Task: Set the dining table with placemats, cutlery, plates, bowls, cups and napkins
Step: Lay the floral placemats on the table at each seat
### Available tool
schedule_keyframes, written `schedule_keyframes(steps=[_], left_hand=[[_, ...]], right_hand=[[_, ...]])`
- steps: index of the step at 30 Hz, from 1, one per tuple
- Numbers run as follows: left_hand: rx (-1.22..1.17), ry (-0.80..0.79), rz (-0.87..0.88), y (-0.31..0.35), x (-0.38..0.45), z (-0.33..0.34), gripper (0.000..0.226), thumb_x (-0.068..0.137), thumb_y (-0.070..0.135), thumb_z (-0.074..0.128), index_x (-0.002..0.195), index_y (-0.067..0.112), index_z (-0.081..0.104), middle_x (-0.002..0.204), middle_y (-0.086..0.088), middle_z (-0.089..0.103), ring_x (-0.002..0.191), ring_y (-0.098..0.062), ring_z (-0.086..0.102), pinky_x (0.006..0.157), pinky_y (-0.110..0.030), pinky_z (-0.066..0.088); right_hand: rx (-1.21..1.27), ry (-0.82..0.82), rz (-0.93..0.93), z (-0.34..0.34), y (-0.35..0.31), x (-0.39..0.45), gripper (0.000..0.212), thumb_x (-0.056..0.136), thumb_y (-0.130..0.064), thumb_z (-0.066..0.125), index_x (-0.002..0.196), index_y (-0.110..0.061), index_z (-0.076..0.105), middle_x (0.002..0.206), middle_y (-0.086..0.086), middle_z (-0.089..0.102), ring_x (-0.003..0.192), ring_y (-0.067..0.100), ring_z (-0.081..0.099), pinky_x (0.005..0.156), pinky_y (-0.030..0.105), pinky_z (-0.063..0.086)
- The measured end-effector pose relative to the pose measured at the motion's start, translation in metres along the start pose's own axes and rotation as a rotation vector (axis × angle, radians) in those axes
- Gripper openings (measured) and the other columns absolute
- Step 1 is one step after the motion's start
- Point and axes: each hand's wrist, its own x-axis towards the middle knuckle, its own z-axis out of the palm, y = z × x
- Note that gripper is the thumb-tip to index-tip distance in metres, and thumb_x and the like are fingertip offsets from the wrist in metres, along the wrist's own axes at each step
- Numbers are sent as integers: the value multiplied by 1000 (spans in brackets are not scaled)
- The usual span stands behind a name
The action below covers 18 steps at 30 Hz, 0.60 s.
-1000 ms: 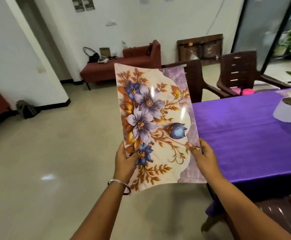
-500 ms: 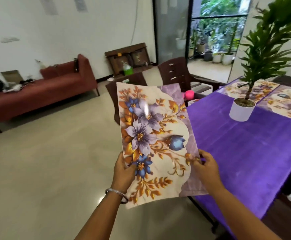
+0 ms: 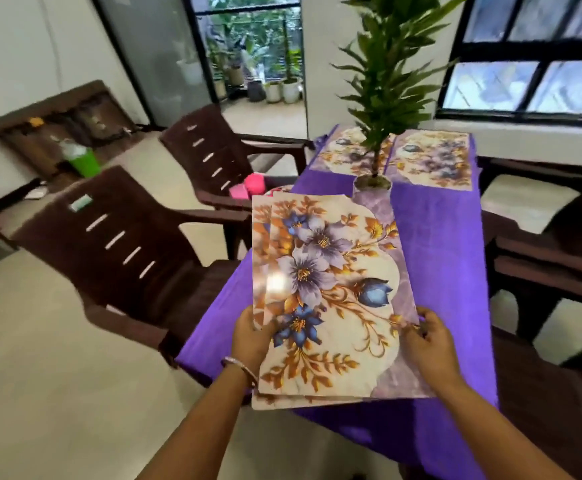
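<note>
Purple tablecloth (image 3: 438, 271) runs up the frame's centre, and over its near end the left hand (image 3: 251, 337) and right hand (image 3: 428, 344) pinch opposite edges of floral placemats (image 3: 327, 299) — two more placemats (image 3: 431, 157) lie at upper centre.

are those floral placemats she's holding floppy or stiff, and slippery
The floral placemats look semi-stiff: gripped only at the near edges by the left hand and right hand, they stay nearly flat. The glare patch suggests a glossy, probably slippery surface. The stack is already fanning apart.
</note>
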Motion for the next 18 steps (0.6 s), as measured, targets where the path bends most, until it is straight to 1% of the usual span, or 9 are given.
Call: schedule_keyframes(steps=[3,5,8,10,12,14,16,17,18], left_hand=[[-2,-82,-52,-1,37,21,7,91,5,60,92,12,62,85,-6,66,78,-16,62,71,-35,51],[2,-125,-96,-2,57,32,13,95,5,54,87,13,60,81,-6,63,75,-20,59,66,-36,49],[82,-162,-113,-8,83,34,14,96,4,51,84,10,58,73,-5,60,66,-18,55,56,-30,44],[141,-197,-135,-17,100,25,7,91,3,58,85,7,58,73,-6,59,67,-18,54,58,-30,44],[232,-189,-179,-32,123,11,7,76,13,63,79,8,59,71,-11,57,68,-25,54,62,-34,45],[262,-160,-282,-40,138,-3,12,73,15,60,81,5,59,69,-15,56,61,-26,54,51,-33,44],[326,-139,-316,-43,152,-17,10,83,8,57,88,0,60,67,-15,54,52,-25,51,39,-23,40],[388,-134,-308,-44,158,-25,13,83,10,58,88,-2,62,66,-16,55,54,-26,53,40,-23,41],[474,-127,-292,-49,167,-33,19,82,14,60,89,-3,64,70,-18,58,62,-31,58,49,-27,45]], right_hand=[[-38,47,71,-5,10,16,21,90,-18,65,109,-20,56,92,8,69,83,23,66,68,33,53],[-80,62,95,-8,12,22,18,89,-19,66,106,-19,58,90,3,69,81,18,65,66,30,52],[-165,128,147,-21,20,30,24,86,-15,69,109,-12,59,93,6,64,84,25,59,70,31,43],[-241,171,204,-33,30,33,32,84,-13,71,113,-8,59,100,10,63,89,26,57,74,30,38],[-290,202,287,-43,40,32,36,82,-13,74,113,-3,60,104,16,65,94,29,59,74,30,37],[-335,221,362,-49,47,28,38,80,-13,76,113,0,61,106,21,65,99,34,60,74,30,36],[-375,247,412,-50,50,23,35,81,-12,75,111,1,61,107,23,65,102,36,59,74,30,34],[-393,262,433,-49,51,22,34,82,-11,73,111,1,61,108,24,65,102,37,59,73,31,34],[-423,280,449,-46,49,18,34,83,-11,72,112,2,60,109,25,64,103,38,59,74,33,36]])
